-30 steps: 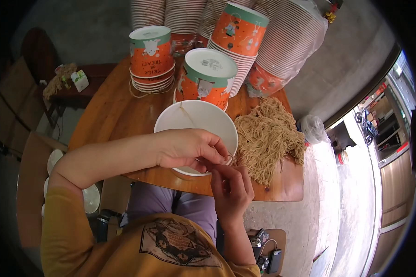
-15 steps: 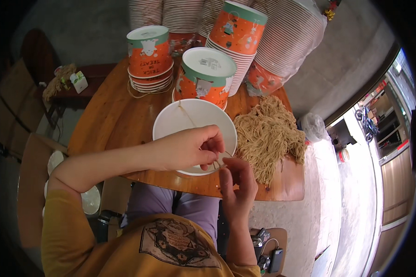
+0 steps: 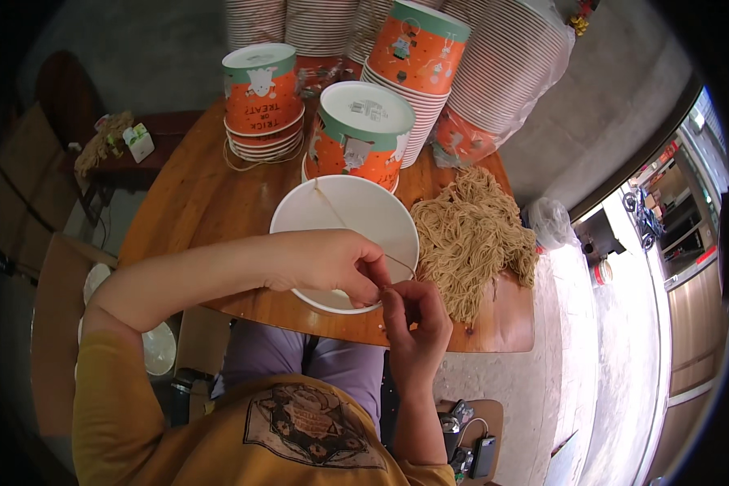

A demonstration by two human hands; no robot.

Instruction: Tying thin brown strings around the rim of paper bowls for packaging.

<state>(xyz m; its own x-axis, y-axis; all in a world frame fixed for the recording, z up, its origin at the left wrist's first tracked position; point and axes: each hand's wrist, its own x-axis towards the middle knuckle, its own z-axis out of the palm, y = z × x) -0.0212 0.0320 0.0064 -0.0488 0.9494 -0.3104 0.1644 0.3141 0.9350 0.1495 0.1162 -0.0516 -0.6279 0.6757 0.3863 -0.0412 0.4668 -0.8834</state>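
Observation:
A white-lined paper bucket (image 3: 300, 202) stands mouth up at the table's near edge. Across its opening runs a thin beige cord (image 3: 330, 206), attached at the far wall. My left hand (image 3: 332, 261) reaches over the bucket, fingers pinched on the cord near the right rim. My right hand (image 3: 415, 324) meets it there, thumb and forefinger pinching the same cord just outside the rim. The fingertips of both hands touch, and they hide the cord's end. Right of the bucket lies a loose heap of beige cords (image 3: 470, 243).
Upside-down orange and green paper buckets (image 3: 364, 109) stand stacked behind, with another short stack (image 3: 259, 89) to the left. Taller stacks, some in clear plastic (image 3: 510, 77), line the back of the wooden table (image 3: 190, 190). A clear plastic bag (image 3: 549, 223) sits beyond the right edge.
My left fingers have moved down and closed against my right fingertips on the cord. The bucket has shifted slightly to the right and nearer.

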